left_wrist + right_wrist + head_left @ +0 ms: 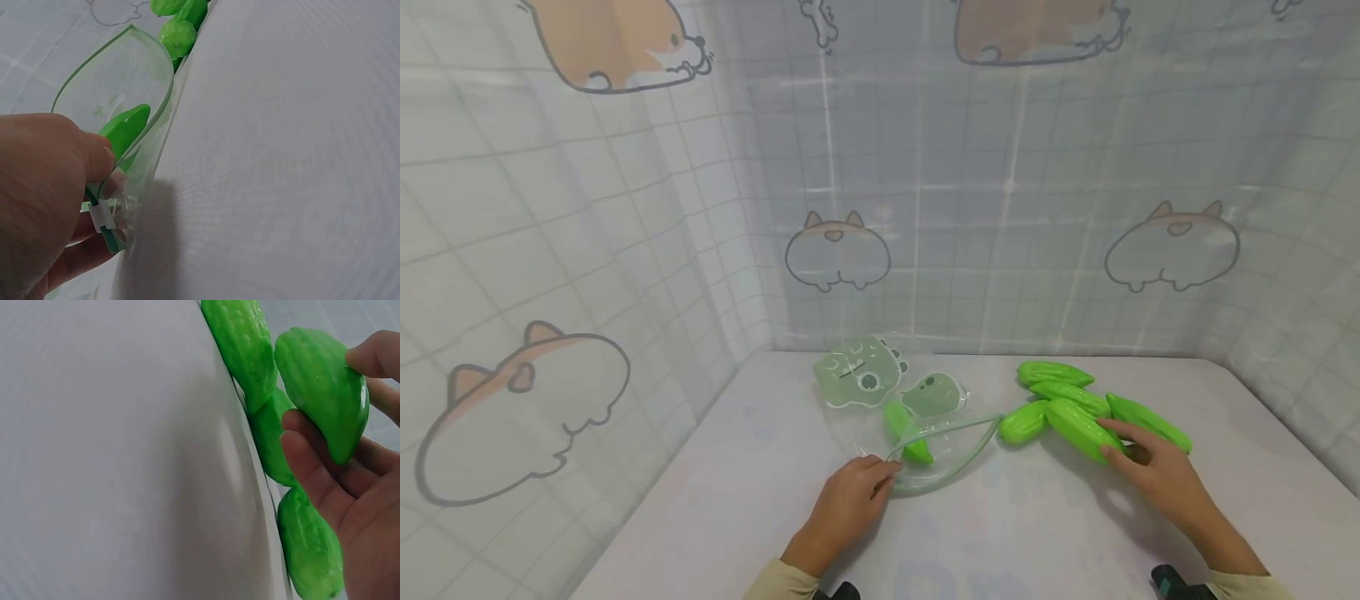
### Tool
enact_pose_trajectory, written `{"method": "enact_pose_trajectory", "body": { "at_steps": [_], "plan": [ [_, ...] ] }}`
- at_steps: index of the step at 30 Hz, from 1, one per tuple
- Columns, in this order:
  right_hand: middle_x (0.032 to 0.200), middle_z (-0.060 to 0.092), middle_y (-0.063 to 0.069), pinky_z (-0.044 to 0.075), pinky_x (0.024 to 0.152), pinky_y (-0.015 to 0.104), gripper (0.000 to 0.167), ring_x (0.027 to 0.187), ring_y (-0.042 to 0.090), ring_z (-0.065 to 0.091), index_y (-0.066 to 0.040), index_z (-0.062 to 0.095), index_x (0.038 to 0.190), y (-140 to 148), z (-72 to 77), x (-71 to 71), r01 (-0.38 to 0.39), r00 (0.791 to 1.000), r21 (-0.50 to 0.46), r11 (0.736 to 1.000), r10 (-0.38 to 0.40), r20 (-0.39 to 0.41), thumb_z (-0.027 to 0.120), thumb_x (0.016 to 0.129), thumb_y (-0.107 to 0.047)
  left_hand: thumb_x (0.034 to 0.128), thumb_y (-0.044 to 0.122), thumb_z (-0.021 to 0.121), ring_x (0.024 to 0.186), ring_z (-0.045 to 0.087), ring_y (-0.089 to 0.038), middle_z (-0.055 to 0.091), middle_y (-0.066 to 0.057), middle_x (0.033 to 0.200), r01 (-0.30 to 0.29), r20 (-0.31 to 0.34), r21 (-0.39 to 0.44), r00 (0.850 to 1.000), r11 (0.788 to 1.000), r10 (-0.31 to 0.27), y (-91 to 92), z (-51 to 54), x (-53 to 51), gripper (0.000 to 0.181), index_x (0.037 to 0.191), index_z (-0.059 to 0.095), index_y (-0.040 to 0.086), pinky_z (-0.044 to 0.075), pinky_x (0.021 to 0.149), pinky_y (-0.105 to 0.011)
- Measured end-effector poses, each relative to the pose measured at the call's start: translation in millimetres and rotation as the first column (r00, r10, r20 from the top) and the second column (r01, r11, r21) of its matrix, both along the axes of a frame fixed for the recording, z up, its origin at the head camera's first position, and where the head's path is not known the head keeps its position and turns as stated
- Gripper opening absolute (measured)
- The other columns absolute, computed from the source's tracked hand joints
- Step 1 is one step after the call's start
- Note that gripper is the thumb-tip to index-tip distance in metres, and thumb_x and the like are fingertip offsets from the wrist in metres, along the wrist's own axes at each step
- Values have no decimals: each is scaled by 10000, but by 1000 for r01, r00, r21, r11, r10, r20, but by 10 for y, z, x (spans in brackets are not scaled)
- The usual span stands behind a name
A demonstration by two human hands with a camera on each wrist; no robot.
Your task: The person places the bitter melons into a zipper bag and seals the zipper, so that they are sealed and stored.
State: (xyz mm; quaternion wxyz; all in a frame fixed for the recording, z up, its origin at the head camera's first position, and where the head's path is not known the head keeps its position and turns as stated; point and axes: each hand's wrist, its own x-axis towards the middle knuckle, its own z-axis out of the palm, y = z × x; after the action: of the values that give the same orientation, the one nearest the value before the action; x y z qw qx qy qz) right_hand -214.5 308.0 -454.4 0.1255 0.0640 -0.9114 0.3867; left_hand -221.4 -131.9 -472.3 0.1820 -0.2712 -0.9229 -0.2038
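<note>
Clear zip bag [847, 381] resting left of centre on a white tabletop [715, 517], its mouth parted toward the front right, its far end overlapping the back table edge in the head view. At far left, the slanting side edge is bordered by a pale curtain [625, 217] printed with dogs; a broad strip of tabletop is seen between that edge and the bag. The near corner of the mouth is pinched by the left hand [852, 502], clamped on the green rim [925, 488] next to a white slider [102, 216]. One green gourd [898, 423] is enclosed, just inside the mouth. The rim's right end is placed close beside the loose gourds [1022, 423]; whether they are touched cannot be told. Four of these are grouped toward the back edge. Among them, a held gourd [1078, 427] is gripped between thumb and fingers of the right hand [1161, 475]. Nearer the front, a wide stretch of tabletop is framed by the two hands; at far right, the gourds are separated from the side edge by another strip
</note>
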Motion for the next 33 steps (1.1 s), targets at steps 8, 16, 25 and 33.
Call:
{"method": "enact_pose_trajectory", "body": {
  "at_steps": [8, 16, 25, 33],
  "plan": [
    [1375, 527, 293, 528, 739, 270, 558, 1053, 447, 635, -26, 553, 1403, -54, 6, 8, -23, 999, -25, 999, 23, -34, 724, 940, -287, 915, 111, 717, 877, 649, -128, 705, 36, 959, 11, -20, 4, 1000, 1000, -11, 4, 7, 0, 204, 1111, 767, 139, 539, 732, -314],
    [1299, 595, 249, 501, 747, 187, 527, 1016, 170, 642, -50, 586, 1368, -109, -11, -10, -50, 995, -46, 998, 45, -90, 769, 902, -213, 912, 111, 715, 877, 654, -136, 706, 34, 949, 14, -31, -2, 999, 1000, -14, 4, 23, 13, 197, 1100, 769, 134, 542, 732, -317],
    [1320, 587, 196, 485, 791, 142, 492, 1050, -84, 525, -40, 599, 1338, -193, -44, -26, -127, 983, -94, 988, 112, -143, 774, 887, -129, 912, 114, 715, 888, 657, -140, 706, 35, 952, 11, -35, -1, 999, 1000, -11, -1, 9, 6, 200, 1102, 770, 142, 543, 745, -321],
    [1316, 587, 194, 499, 801, 165, 470, 1037, 1, 585, -35, 605, 1326, -258, -46, -10, -160, 978, -121, 980, 141, -152, 766, 890, -107, 913, 112, 715, 887, 653, -135, 704, 38, 954, 12, -32, -3, 999, 1000, -12, 5, 9, 2, 201, 1106, 767, 136, 542, 744, -318]
  ]
}}
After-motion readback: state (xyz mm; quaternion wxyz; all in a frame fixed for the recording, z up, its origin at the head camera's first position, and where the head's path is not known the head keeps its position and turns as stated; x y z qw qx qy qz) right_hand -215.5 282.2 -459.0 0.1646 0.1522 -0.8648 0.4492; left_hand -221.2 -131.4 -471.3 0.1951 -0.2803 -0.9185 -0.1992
